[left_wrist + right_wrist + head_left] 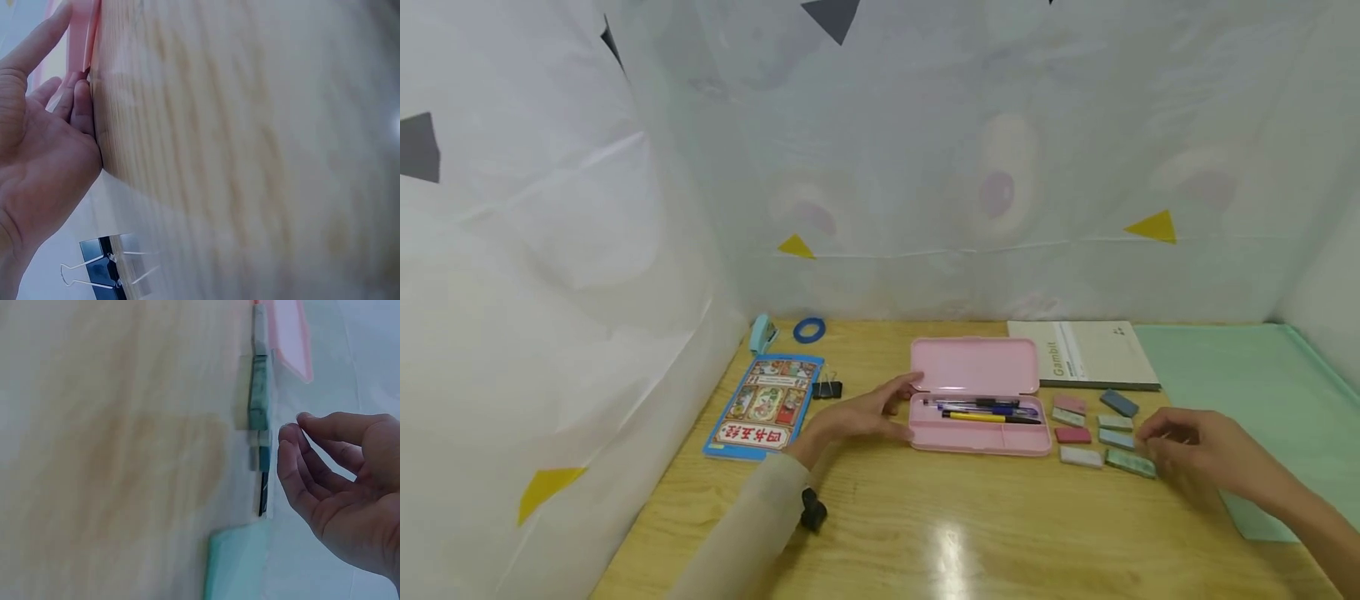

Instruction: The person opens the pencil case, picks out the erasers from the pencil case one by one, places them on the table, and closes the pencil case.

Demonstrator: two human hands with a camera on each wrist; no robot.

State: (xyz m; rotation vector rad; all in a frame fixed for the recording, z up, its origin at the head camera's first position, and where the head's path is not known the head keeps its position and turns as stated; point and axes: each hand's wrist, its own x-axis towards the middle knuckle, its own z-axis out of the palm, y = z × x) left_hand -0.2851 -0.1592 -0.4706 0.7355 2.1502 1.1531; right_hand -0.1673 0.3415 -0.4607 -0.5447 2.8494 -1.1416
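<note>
A pink pencil case (977, 400) lies open on the wooden counter (925, 525), with pens (988, 410) inside it. The left hand (861, 414) rests at the case's left end, fingers straight and touching its side, holding nothing. Small colored erasers (1093, 429) lie in rows just to the right of the case. The right hand (1202, 450) is right beside the green eraser (1129, 462), fingers loosely bent, holding nothing. The two hands are well apart.
</note>
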